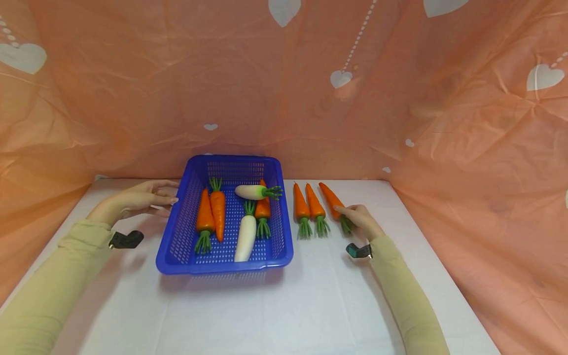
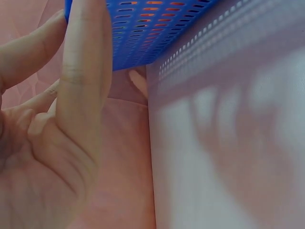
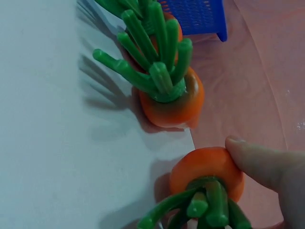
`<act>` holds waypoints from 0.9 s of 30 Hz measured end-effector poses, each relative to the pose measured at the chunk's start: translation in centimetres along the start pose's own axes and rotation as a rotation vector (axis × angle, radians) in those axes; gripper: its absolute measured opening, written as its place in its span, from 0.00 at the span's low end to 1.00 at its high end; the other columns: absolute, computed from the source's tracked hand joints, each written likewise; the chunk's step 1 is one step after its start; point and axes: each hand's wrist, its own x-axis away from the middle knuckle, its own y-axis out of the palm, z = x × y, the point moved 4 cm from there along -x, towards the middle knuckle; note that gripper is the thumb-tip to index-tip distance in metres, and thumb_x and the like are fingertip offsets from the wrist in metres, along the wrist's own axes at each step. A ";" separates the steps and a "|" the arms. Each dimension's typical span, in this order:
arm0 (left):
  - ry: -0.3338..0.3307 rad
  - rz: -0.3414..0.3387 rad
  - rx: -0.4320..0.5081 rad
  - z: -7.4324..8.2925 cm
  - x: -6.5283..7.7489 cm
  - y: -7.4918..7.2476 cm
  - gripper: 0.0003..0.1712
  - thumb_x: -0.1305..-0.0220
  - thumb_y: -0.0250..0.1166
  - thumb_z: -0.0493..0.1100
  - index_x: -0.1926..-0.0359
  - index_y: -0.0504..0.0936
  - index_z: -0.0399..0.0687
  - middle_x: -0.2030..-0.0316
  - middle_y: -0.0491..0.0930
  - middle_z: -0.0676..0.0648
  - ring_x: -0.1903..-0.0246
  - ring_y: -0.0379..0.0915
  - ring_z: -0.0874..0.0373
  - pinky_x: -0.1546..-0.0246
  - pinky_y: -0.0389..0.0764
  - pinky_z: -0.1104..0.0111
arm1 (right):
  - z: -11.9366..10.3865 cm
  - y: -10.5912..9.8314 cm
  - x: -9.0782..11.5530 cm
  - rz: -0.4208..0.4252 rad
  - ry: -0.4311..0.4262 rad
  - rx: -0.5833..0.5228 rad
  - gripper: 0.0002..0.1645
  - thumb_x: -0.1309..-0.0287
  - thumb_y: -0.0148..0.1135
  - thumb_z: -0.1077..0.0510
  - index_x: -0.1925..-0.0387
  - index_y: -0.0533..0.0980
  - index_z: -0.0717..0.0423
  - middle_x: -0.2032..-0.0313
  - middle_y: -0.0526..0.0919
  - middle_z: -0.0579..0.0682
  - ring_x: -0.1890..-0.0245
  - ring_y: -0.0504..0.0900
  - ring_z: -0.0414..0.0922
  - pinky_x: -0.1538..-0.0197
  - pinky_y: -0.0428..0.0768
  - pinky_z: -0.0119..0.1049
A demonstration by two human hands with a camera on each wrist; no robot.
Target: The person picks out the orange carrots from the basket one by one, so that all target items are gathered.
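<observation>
My right hand (image 1: 361,219) pinches a carrot (image 1: 329,195) near its thick, leafy end. The carrot lies slanted at the right of the table, its tip pointing away. In the right wrist view the thumb (image 3: 259,162) presses the side of its orange top (image 3: 207,160). Two more carrots, one (image 1: 301,204) beside the other (image 1: 315,203), lie just left of it. My left hand (image 1: 142,199) is at the left side of a blue basket (image 1: 222,268), fingers extended, fingertips right at the rim. Inside are three carrots (image 1: 205,217) and two white radishes (image 1: 246,239), one lying across a carrot.
A white cloth covers the table (image 1: 310,305). Behind and at both sides hangs an orange curtain (image 1: 248,98) with white hearts, meeting the table's back edge. The basket's right wall stands close to the nearest loose carrot.
</observation>
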 end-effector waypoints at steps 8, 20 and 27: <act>-0.005 0.002 -0.013 0.1 0.1 0.0 0.40 0.31 0.58 0.38 0.29 0.45 0.30 0.52 0.77 0.39 0.58 0.79 0.52 0.52 0.78 0.53 | -0.6 0.6 0.1 0.015 0.019 0.036 0.26 0.45 0.65 0.40 0.78 0.73 0.58 0.86 0.62 0.44 0.83 0.65 0.43 0.73 0.65 0.33; -0.007 0.001 -0.011 0.2 0.2 0.2 0.40 0.31 0.58 0.38 0.29 0.45 0.29 0.54 0.78 0.41 0.59 0.79 0.52 0.50 0.76 0.50 | -1.0 0.9 -0.3 -0.005 0.029 0.200 0.32 0.48 0.66 0.35 0.87 0.66 0.53 0.87 0.60 0.45 0.84 0.63 0.43 0.76 0.60 0.33; -0.004 0.004 -0.017 0.2 0.1 0.0 0.40 0.31 0.58 0.38 0.29 0.45 0.29 0.53 0.77 0.41 0.58 0.79 0.52 0.50 0.77 0.52 | -1.2 0.9 -0.7 -0.012 0.046 0.231 0.32 0.48 0.65 0.33 0.84 0.67 0.54 0.85 0.60 0.45 0.81 0.63 0.44 0.76 0.60 0.34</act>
